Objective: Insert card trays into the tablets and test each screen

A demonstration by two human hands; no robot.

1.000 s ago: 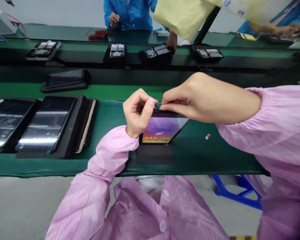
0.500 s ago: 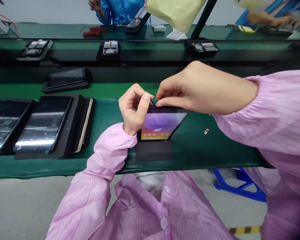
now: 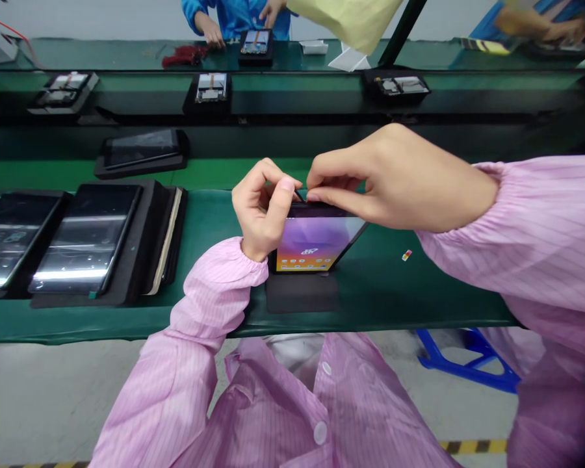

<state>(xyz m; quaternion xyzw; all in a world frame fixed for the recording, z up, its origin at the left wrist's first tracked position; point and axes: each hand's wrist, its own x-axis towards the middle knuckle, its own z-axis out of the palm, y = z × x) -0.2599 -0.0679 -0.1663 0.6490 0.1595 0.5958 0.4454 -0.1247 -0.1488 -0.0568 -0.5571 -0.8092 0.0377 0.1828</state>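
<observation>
A tablet (image 3: 316, 242) with its screen lit purple and orange stands tilted up on the bench, a dark flat pad (image 3: 302, 294) in front of its lower edge. At the tablet's top edge my left hand (image 3: 263, 207) is closed, thumb against fingers, with a thin black piece (image 3: 300, 195) sticking out of the pinch. Just right of it, my right hand (image 3: 370, 172) pinches with thumb and forefinger at the same top edge. Whatever lies in that pinch is too small to make out. A small white, red and yellow card-like piece (image 3: 407, 255) lies right of the tablet.
To the left lie dark tablets (image 3: 90, 240) on black foam pads. Behind, another tablet (image 3: 141, 149) rests on a pad. Opened devices (image 3: 210, 88) sit along the dark channel further back. Across it, a person in blue (image 3: 244, 19) works. A blue stool (image 3: 468, 364) stands below the bench.
My hands keep almost the same pinching pose at the tablet's top edge. Across the bench, the person's opened device now lies flatter, with both of that person's hands lowered near it.
</observation>
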